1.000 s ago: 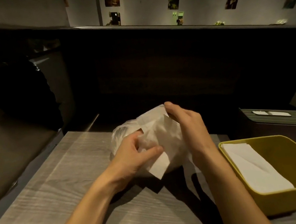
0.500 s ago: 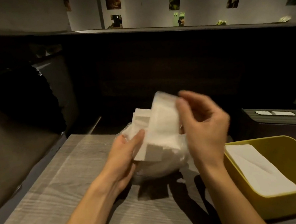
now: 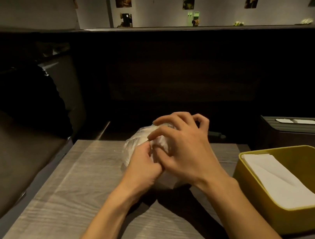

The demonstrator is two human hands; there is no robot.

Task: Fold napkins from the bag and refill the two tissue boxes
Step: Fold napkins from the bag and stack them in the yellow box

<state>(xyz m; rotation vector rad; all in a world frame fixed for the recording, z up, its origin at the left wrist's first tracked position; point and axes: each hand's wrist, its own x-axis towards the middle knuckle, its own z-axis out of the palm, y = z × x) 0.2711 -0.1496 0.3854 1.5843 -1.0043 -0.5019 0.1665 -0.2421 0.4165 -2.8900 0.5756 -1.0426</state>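
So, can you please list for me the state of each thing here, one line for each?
bag: on the table, both hands on it, contents hidden.
left hand: fingers curled into the bag's plastic.
right hand: lies over the bag's top, fingers curled.
yellow tissue box: open, white napkins lying inside, not full.
dark tissue box: lid on, standing behind the yellow one.
table: carries the bag and the yellow tissue box.

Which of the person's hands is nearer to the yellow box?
The right hand. It rests over the plastic bag on the side toward the yellow box, apart from it. The left hand is on the bag's far side, farther away.
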